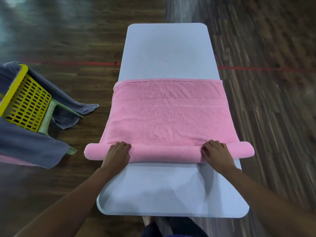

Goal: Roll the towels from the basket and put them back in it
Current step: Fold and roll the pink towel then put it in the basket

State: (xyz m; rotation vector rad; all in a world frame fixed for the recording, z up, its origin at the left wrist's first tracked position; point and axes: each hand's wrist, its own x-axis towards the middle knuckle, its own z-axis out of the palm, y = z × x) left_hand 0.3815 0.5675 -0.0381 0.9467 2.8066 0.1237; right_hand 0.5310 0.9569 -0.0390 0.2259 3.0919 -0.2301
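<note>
- Grey towels (25, 147) drape over the yellow basket (25, 98), far left.
- Left hand (118, 153) curls its fingers over the rolled near edge of the pink towel (171, 120).
- The towel's unrolled part lies flat across the white table (167, 53).
- Right hand (216, 153) grips the roll likewise.

A dark wood-plank floor (68, 31) is being crossed by a thin red line (77, 63), hidden midway by a long pale grey table (167, 53); light is being reflected far left.
</note>
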